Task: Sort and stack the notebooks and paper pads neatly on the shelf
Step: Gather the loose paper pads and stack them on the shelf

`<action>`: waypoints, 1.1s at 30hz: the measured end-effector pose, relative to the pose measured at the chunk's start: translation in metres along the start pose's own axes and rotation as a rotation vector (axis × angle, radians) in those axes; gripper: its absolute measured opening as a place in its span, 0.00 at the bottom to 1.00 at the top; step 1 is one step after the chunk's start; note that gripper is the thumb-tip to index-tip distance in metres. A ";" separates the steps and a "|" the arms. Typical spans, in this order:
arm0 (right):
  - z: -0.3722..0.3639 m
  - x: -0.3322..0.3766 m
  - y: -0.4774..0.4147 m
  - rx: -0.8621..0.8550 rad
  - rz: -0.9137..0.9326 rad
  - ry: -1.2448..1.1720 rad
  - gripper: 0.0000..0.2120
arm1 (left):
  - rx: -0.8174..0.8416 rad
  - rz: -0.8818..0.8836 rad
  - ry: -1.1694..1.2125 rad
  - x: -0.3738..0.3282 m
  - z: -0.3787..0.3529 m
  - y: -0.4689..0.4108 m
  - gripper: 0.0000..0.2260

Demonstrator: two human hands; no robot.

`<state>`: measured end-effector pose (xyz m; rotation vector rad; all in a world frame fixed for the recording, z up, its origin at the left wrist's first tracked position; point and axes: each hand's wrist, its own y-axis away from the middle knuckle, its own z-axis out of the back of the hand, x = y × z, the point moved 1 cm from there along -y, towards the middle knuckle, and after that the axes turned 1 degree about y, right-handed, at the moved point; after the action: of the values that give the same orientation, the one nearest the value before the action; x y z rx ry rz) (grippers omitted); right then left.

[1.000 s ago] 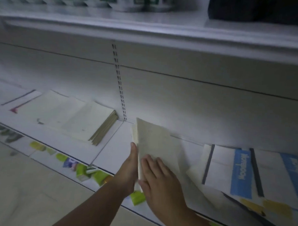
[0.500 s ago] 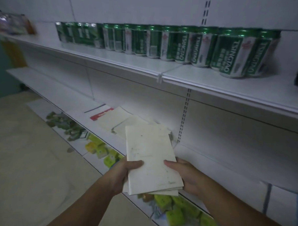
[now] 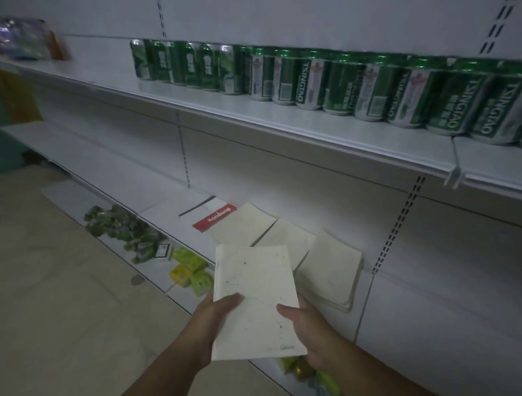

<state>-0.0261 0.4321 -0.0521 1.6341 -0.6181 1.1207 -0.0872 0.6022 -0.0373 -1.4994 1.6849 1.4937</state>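
Head view: gripping the cream pad [image 3: 255, 299] at lower centre, with left hand [image 3: 215, 324] and right hand [image 3: 310, 334] pinching its near edges, thumbs on top. Holding it just below the fanned pads [image 3: 328, 269] lying on the shelf [image 3: 129, 177] at mid-frame. Probably risking a skewed drop, nudging that loose fan over the shelf lip.

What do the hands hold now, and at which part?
A cream notebook: left hand at its lower left edge, right hand at its lower right edge.
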 end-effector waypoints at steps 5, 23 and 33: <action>-0.021 0.011 -0.068 -0.091 -0.008 -0.076 0.13 | -0.059 0.081 -0.094 -0.029 0.024 -0.063 0.22; -0.112 0.069 -0.256 -0.383 -0.159 -0.206 0.16 | -0.263 0.116 -0.685 -0.125 0.108 -0.283 0.15; -0.124 0.062 -0.318 -0.591 -0.317 -0.051 0.08 | -0.059 0.026 -0.904 -0.137 0.139 -0.375 0.15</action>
<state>0.2158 0.6667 -0.1338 1.1931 -0.6230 0.5882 0.2463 0.8464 -0.1244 -0.6202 1.1027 1.8425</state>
